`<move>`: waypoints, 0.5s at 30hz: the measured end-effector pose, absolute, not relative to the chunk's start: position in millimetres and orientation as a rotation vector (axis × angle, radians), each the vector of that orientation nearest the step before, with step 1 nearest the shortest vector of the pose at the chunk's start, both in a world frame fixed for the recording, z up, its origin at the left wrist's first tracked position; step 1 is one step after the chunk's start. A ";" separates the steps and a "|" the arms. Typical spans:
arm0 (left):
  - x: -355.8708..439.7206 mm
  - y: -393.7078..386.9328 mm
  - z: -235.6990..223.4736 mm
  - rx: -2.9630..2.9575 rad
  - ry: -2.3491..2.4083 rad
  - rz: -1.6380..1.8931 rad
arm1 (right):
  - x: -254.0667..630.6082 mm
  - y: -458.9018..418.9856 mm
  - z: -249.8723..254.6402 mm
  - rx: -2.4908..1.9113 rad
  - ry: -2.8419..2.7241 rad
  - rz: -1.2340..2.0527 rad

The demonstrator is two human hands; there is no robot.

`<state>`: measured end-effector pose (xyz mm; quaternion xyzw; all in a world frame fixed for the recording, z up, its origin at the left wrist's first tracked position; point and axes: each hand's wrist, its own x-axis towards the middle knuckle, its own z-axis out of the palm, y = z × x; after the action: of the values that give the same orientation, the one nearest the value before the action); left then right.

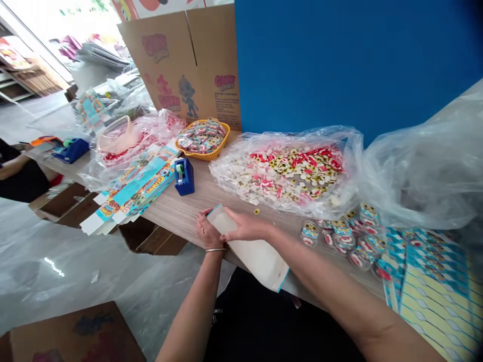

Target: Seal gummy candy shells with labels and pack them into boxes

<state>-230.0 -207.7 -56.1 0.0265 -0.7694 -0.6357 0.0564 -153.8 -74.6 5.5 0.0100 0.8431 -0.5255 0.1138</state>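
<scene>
A long carton (260, 259), white on the side facing me and edged in light blue, slants across the front edge of the table. My left hand (208, 232) has its fingers curled around the carton's far end. My right hand (247, 225) grips the same carton from above, thumb over its far end and fingers across its face. The hands are close together, nearly touching. Just beyond them, a small yellow round piece (257, 211) lies on the table. A blue tape dispenser (184, 177) stands farther back on the left.
Flat printed cartons (139, 188) overhang the table's left edge. Behind are a yellow basket (204, 153) of packed candies and a clear bag (294, 171) of red, white and yellow pieces. Small filled packs (341, 236) and printed sheets (433, 296) lie right. Another person's arm (15, 166) shows far left.
</scene>
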 end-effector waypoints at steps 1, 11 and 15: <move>-229.8 -206.7 -55.8 0.064 -2.336 -1.913 | -155.1 -78.2 5.4 0.056 2.482 -1.526; -246.0 -195.9 -58.7 -0.082 -2.342 -2.019 | -148.2 -72.9 25.3 0.234 2.929 -1.237; -229.5 -197.4 -55.9 -0.145 -2.387 -2.021 | -61.0 -62.4 43.5 0.551 3.243 -0.973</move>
<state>-229.5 -197.4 -55.9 -0.0463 -0.7624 -0.6454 0.0052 -61.0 -62.4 43.5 0.1588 0.9355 -0.2808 -0.1440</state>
